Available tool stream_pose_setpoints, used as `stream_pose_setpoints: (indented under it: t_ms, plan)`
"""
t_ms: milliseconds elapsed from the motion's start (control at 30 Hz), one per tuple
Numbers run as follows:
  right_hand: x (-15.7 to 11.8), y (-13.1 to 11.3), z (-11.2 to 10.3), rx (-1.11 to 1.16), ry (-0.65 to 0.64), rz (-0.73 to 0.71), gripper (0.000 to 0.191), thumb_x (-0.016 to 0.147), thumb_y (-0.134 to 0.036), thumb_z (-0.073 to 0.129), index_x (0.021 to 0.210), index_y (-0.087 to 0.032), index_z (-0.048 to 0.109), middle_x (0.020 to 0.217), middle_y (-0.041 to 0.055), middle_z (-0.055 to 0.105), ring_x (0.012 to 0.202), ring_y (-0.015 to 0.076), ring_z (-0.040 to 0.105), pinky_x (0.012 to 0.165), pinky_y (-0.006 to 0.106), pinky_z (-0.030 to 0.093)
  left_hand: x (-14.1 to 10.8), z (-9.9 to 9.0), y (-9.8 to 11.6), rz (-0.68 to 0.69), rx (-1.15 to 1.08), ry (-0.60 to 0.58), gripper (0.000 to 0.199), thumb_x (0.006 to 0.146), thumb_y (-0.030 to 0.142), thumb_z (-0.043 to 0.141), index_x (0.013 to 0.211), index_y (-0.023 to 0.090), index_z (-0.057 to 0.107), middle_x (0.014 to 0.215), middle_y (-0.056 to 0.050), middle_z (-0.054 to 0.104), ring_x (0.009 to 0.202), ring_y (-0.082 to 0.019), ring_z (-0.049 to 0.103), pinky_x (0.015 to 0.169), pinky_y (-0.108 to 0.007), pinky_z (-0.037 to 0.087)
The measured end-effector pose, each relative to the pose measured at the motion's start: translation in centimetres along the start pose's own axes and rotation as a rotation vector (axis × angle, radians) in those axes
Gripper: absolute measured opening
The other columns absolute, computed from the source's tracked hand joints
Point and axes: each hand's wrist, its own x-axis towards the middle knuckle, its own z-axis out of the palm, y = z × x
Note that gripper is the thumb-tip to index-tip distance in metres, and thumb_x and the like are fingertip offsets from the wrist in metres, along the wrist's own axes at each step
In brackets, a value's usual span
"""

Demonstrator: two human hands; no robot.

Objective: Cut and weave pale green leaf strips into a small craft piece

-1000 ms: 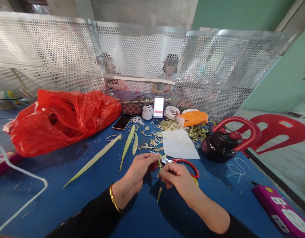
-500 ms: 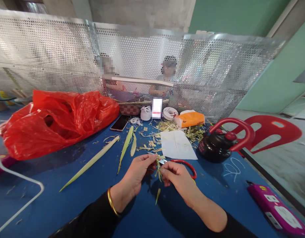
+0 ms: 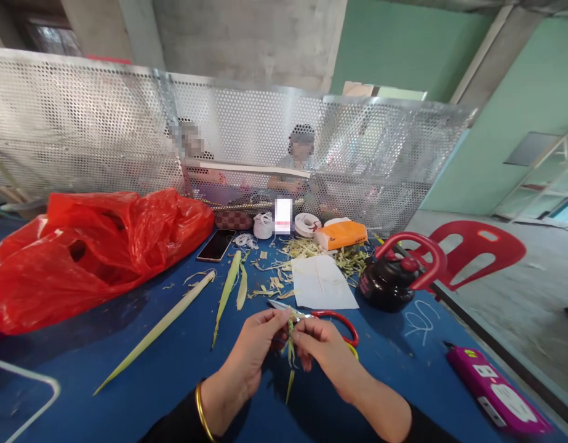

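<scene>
A small braided piece of pale green leaf (image 3: 291, 344) hangs between my two hands above the blue table. My left hand (image 3: 256, 344) pinches its upper part between thumb and fingers. Closed around its right side are the fingertips of my right hand (image 3: 327, 351). Just behind the hands lie scissors with red handles (image 3: 343, 320), their blades pointing left and partly covered. A narrow leaf strip (image 3: 290, 386) is below the braid. Long leaves (image 3: 161, 326) lie on the table to the left, and a white paper (image 3: 323, 283) lies beyond the scissors.
A red plastic bag (image 3: 103, 246) fills the left side. A phone (image 3: 216, 245), string rolls, leaf scraps and an orange packet (image 3: 343, 235) sit at the back. On the right are a black kettle (image 3: 388, 283) and a purple box (image 3: 496, 391). People sit behind the perforated screen (image 3: 247, 123).
The camera view has tilted up and shifted right, so table objects appear lower and further left. Both hands still hold the braid, with small shifts of the fingers.
</scene>
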Motion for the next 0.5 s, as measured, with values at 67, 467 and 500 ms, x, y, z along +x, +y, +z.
stream_pose_setpoints:
  t_ms: [67,467,500]
  plan:
    - [0.0,0.1,0.1,0.018,0.002,0.004,0.031,0.071,-0.041,0.07,0.059,-0.017,0.055,0.048,-0.0064,0.051,0.039,0.0069,0.044,0.042,0.021,0.034,-0.1,0.0,0.0,0.01,-0.005,0.008,0.036,0.059,0.045,0.08,0.061,0.013,0.063,0.053,0.002,0.052,0.051,-0.008,0.043,0.05,-0.019,0.033]
    - [2.1,-1.6,-2.9,0.353,0.208,0.048,0.03,0.067,-0.035,0.081,0.065,-0.014,0.059,0.053,-0.0047,0.056,0.039,0.0048,0.048,0.041,0.017,0.039,-1.8,0.0,1.2,-0.045,-0.138,0.23,0.033,0.073,0.032,0.073,0.1,0.013,0.069,0.097,-0.008,0.068,0.076,-0.012,0.06,0.057,-0.019,0.044]
    - [3.1,-2.2,-4.1,0.389,0.265,0.019,0.028,0.069,-0.032,0.081,0.065,-0.014,0.059,0.053,-0.0053,0.055,0.04,0.0051,0.048,0.041,0.017,0.04,-1.9,0.0,1.3,-0.051,-0.145,0.213,0.032,0.074,0.032,0.073,0.1,0.013,0.069,0.097,-0.008,0.068,0.076,-0.012,0.061,0.058,-0.019,0.045]
